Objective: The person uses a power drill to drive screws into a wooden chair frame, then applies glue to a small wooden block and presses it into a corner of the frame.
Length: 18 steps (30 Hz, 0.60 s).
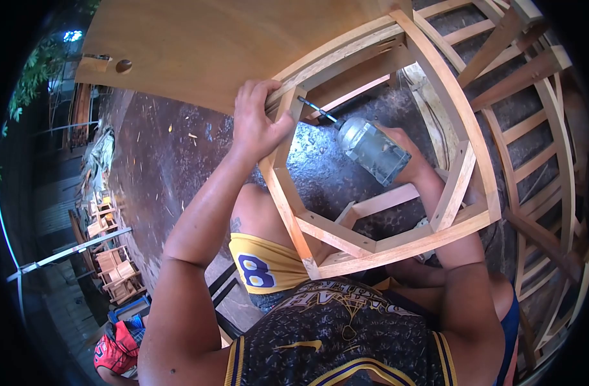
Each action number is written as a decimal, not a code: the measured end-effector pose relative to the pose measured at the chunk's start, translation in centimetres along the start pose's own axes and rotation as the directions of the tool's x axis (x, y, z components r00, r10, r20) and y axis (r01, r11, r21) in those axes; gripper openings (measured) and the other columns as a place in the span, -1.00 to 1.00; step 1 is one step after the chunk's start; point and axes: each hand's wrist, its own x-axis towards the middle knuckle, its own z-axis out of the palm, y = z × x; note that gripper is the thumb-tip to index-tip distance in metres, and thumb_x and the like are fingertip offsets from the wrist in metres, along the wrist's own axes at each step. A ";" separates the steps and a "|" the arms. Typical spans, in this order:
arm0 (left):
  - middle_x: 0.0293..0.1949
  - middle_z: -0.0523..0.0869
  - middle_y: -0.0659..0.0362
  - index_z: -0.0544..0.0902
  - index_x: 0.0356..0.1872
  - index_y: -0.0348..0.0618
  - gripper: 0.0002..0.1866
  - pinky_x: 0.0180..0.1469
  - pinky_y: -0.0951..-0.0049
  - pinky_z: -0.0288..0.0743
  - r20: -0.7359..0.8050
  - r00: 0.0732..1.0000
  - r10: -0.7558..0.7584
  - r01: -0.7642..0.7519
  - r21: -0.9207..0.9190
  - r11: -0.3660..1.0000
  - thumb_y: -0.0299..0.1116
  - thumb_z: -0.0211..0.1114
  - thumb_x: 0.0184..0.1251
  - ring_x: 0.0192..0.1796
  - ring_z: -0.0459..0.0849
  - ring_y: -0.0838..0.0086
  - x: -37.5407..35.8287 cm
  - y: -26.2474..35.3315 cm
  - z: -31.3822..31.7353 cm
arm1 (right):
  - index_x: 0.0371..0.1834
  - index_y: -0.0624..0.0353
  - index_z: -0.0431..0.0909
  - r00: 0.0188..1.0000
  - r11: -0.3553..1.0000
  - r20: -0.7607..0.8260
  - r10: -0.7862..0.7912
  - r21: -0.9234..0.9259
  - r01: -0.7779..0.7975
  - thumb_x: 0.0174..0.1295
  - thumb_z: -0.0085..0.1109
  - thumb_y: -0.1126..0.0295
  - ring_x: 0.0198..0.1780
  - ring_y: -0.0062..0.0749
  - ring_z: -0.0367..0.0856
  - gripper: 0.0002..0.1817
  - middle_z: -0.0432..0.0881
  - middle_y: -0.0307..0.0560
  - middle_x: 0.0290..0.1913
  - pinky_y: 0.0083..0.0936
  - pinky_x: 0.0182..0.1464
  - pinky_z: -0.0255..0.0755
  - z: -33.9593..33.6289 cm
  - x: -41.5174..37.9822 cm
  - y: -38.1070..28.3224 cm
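A wooden frame [437, 67] with diagonal corner braces lies across my lap. My left hand [259, 119] is wrapped round the frame's upper left corner, thumb on the inner side. Inside the frame opening, my right hand [407, 151] grips a power drill [373, 149], its fingers mostly hidden behind the tool's body. The drill's long bit points up and left, its tip at a hole in the frame's left rail, near my left hand. Screw holes show in the top rail and the lower braces.
A large wooden panel [198, 45] stands beyond the frame. Slatted wooden frames [532, 128] stack along the right. At the far left are small wooden chairs [119, 273] and a person in a red top [117, 347]. A black stool edge [225, 293] shows beside my leg.
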 end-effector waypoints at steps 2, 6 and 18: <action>-0.14 0.51 -0.03 0.52 -0.05 -0.24 -0.54 0.08 0.23 0.43 -0.004 1.000 0.004 -0.004 -0.003 1.000 -0.38 0.28 -0.10 -0.01 0.51 0.09 -0.1 0.0 0.0 | -0.09 0.21 0.58 1.000 0.994 0.020 -0.014 -0.110 0.016 -0.13 0.43 0.40 -0.25 -0.15 0.69 -0.54 0.68 0.05 -0.27 -0.43 -0.17 0.51 -0.1 -0.1 0.3; -0.13 0.51 -0.03 0.51 -0.05 -0.24 -0.53 0.09 0.23 0.42 -0.004 1.000 -0.003 0.003 -0.002 1.000 -0.37 0.28 -0.09 -0.01 0.51 0.09 0.0 0.1 0.0 | -0.09 0.22 0.58 1.000 0.995 -0.006 -0.017 -0.100 0.016 -0.13 0.43 0.39 -0.25 -0.15 0.69 -0.54 0.69 0.05 -0.27 -0.43 -0.17 0.51 -0.2 0.1 -0.1; -0.14 0.51 -0.01 0.54 -0.01 -0.18 -0.53 0.09 0.24 0.41 0.001 1.000 0.004 -0.004 -0.019 1.000 -0.38 0.27 -0.08 0.00 0.50 0.13 -0.2 0.4 -0.1 | -0.04 0.24 0.56 0.999 0.999 0.010 0.038 -0.035 -0.038 -0.10 0.42 0.39 -0.20 -0.17 0.69 -0.52 0.69 0.02 -0.22 -0.42 -0.07 0.51 -0.4 -0.1 -0.6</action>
